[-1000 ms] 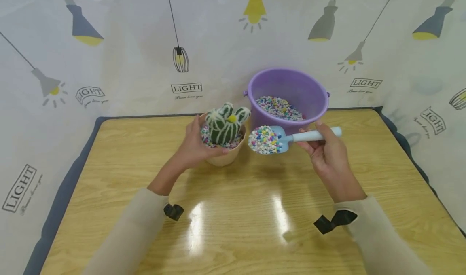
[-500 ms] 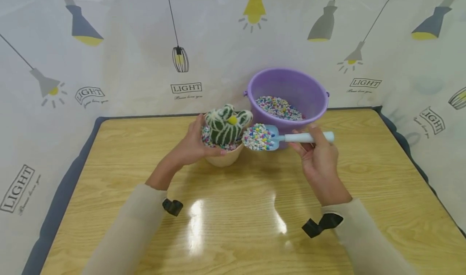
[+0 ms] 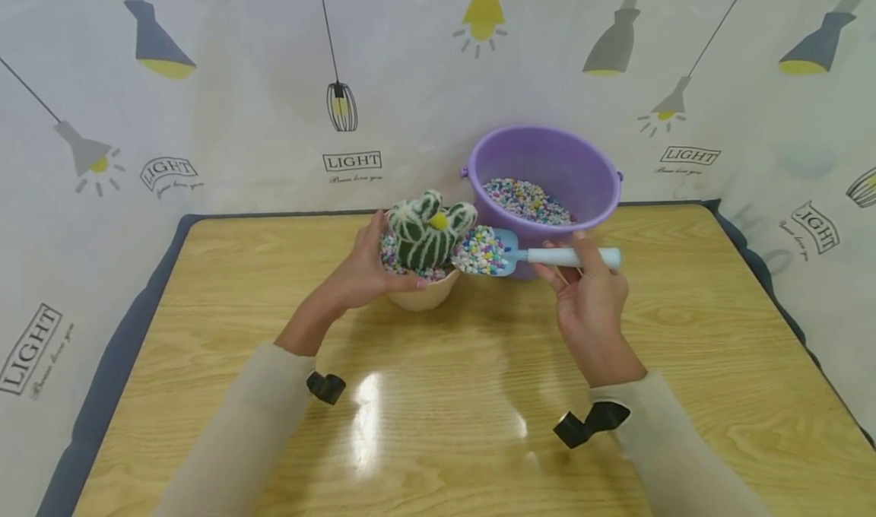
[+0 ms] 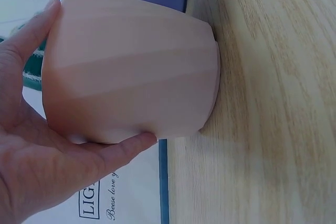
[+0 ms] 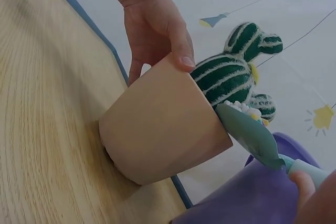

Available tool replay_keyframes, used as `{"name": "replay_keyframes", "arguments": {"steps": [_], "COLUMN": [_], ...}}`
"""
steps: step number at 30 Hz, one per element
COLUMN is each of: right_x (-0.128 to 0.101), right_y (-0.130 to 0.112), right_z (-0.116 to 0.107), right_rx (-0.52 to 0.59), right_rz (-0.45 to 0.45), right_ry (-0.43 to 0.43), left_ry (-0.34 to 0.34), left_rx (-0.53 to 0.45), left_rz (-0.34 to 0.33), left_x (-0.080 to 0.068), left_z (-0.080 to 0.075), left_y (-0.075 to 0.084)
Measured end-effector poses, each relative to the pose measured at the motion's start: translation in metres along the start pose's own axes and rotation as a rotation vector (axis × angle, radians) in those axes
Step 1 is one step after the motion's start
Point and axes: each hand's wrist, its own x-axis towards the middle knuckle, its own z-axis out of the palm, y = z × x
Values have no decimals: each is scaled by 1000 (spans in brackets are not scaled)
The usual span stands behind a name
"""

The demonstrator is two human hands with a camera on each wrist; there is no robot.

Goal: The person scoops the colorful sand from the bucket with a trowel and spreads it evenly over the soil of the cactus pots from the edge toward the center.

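My left hand (image 3: 359, 274) holds the near-left side of a peach flowerpot (image 4: 131, 66), thumb at the rim and fingers round the far side. A green, white-striped toy cactus (image 3: 426, 239) with a yellow bloom sits in it among multicoloured pebbles (image 3: 390, 252). My right hand (image 3: 594, 308) grips the white handle of a light blue trowel (image 5: 254, 135), thumb on top. Its scoop, heaped with coloured pebbles (image 3: 480, 251), overlaps the pot's right rim beside the cactus. In the right wrist view the scoop's tip lies right at the rim.
A purple bucket (image 3: 489, 217) with more coloured pebbles inside stands behind the trowel, at the table's back edge. The wooden table (image 3: 438, 426) meets a white cloth backdrop (image 3: 260, 122) printed with lamps.
My right hand has carried the loaded trowel leftward, from a gap beside the pot to its rim. My left hand keeps its hold, and the pot stays nearly in place.
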Motion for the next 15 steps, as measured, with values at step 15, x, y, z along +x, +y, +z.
{"name": "replay_keyframes", "arguments": {"steps": [15], "right_x": [-11], "right_y": [3], "right_z": [15], "right_rx": [-79], "right_rz": [-125], "right_ry": [-19], "left_ry": [-15], "left_rx": [44], "left_rz": [-85], "left_x": [-1], "left_z": [-1], "left_y": [1]}}
